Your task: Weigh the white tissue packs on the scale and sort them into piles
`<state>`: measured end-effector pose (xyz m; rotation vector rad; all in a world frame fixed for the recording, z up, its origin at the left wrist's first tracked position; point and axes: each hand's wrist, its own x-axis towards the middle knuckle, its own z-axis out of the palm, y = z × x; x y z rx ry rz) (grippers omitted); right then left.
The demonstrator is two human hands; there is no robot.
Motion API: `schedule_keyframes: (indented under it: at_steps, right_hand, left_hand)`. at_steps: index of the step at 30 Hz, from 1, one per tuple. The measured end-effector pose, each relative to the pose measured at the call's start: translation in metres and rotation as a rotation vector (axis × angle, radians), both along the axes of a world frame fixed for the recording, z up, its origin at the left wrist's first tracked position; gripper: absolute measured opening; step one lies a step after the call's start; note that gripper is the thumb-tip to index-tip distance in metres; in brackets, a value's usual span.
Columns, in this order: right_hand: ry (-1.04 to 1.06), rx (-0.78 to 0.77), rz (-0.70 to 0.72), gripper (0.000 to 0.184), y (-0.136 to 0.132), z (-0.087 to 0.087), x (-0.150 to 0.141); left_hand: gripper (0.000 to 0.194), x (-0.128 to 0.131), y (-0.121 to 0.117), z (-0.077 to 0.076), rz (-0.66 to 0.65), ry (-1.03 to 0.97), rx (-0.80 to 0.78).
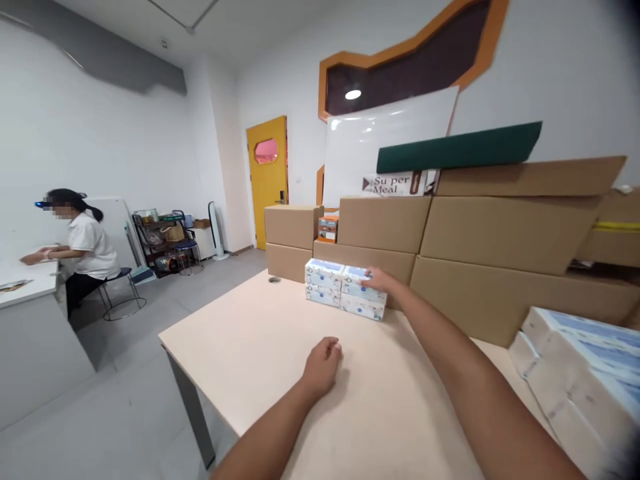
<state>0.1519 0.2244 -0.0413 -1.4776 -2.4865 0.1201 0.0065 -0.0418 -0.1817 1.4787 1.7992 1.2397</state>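
Observation:
Several white tissue packs with blue and floral print stand in two side-by-side stacks at the table's back edge, against the cardboard boxes. My right hand point(377, 280) reaches across to the upper right tissue pack point(354, 283), its fingers closed over that pack's top right end. Beside it sits the upper left tissue pack point(324, 273), untouched. Over the middle of the table point(240, 333) is my left hand point(323, 365), fingers curled in with nothing visible in them, apart from the packs.
Large cardboard boxes point(465, 233) line the table's back and right. More tissue packs point(580, 367) are stacked at the right. A round cable hole point(275, 280) lies near the far left corner. Another person point(93, 243) sits at a white desk point(35, 293) on the left.

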Motion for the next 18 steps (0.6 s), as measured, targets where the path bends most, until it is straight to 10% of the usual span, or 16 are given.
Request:
schedule_keyframes:
  at_steps: [10, 18]
  right_hand:
    - [-0.189, -0.157, -0.115, 0.047, 0.023, 0.022, -0.008]
    - [-0.095, -0.118, -0.123, 0.059, -0.002, -0.001, 0.003]
  left_hand:
    - [0.047, -0.004, 0.008, -0.010, -0.025, -0.111, 0.007]
    - [0.047, -0.007, 0.003, -0.003, -0.038, -0.109, 0.024]
